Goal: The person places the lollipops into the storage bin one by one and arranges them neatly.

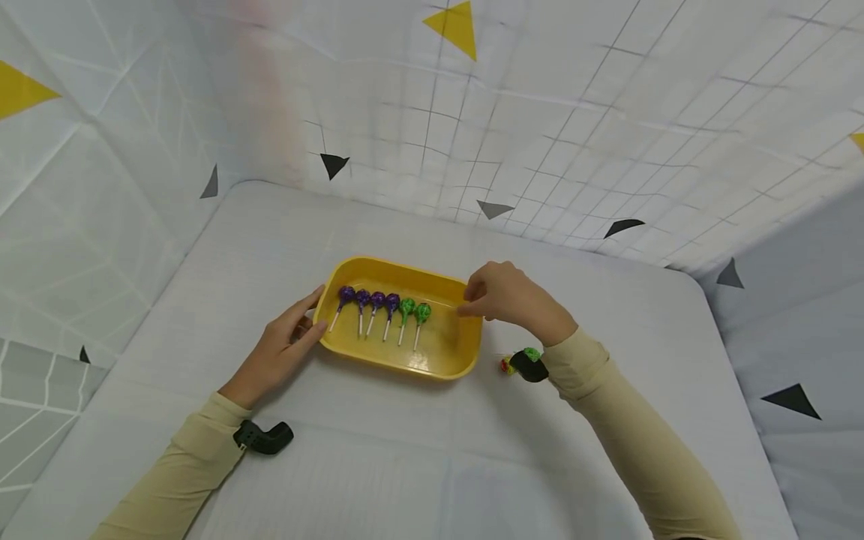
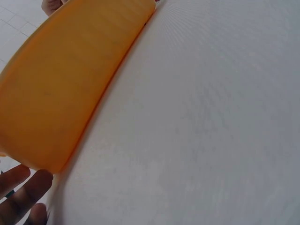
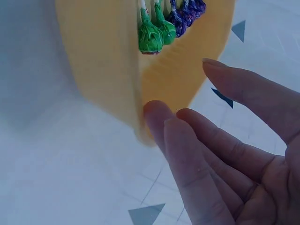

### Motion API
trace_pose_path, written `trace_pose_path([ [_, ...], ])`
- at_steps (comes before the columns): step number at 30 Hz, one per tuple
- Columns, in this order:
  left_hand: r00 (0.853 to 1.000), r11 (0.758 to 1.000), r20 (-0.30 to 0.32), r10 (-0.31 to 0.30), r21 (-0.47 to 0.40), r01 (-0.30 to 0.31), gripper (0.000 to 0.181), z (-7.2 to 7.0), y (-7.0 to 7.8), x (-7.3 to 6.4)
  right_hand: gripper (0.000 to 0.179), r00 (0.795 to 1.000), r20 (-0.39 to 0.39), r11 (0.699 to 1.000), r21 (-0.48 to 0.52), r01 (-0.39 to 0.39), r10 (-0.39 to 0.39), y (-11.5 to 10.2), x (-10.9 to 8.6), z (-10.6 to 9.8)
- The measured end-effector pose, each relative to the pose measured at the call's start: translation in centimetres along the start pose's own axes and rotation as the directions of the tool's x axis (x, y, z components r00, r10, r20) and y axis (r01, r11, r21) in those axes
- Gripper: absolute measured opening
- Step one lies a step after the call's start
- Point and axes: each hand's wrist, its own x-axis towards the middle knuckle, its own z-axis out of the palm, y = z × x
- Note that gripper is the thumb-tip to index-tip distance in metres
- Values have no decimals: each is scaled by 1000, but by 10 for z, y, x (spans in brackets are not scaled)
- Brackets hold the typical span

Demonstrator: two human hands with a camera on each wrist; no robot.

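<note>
A yellow tray (image 1: pixel 439 367) stands on the white-covered table, with several purple lollipops (image 1: pixel 377 300) and two green lollipops (image 1: pixel 422 311) in a row inside it, sticks toward the near side. My left hand (image 1: pixel 277 349) touches the tray's outer left end with thumb and fingers spread apart. At the opposite end, my right hand (image 1: pixel 506 296) is over the rim; the right wrist view shows its fingertips (image 3: pixel 159 112) at the tray's end and the thumb held apart, nothing between them.
To the right of the tray, a red and yellow wrapped candy (image 1: pixel 507 365) and a green one (image 1: pixel 532 353) lie on the table, partly hidden by the black wrist device (image 1: pixel 529 367). White fabric walls with grid lines (image 1: pixel 432 112) enclose the table.
</note>
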Motion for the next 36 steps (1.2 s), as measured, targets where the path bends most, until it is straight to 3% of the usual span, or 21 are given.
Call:
trace_pose_path([
  [9, 1000, 1000, 1, 3, 1, -3, 60, 0, 2, 0, 30, 1000, -2, 998, 51, -30, 30, 17, -21, -4],
  [20, 1000, 1000, -1, 6, -2, -6, 60, 0, 1, 0, 31, 996, -17, 992, 91, -83, 85, 57, -36, 5],
  [36, 1000, 1000, 4, 15, -17, -15, 59, -1, 1, 0, 41, 985, -47, 984, 73, -163, 166, 100, -56, 14],
])
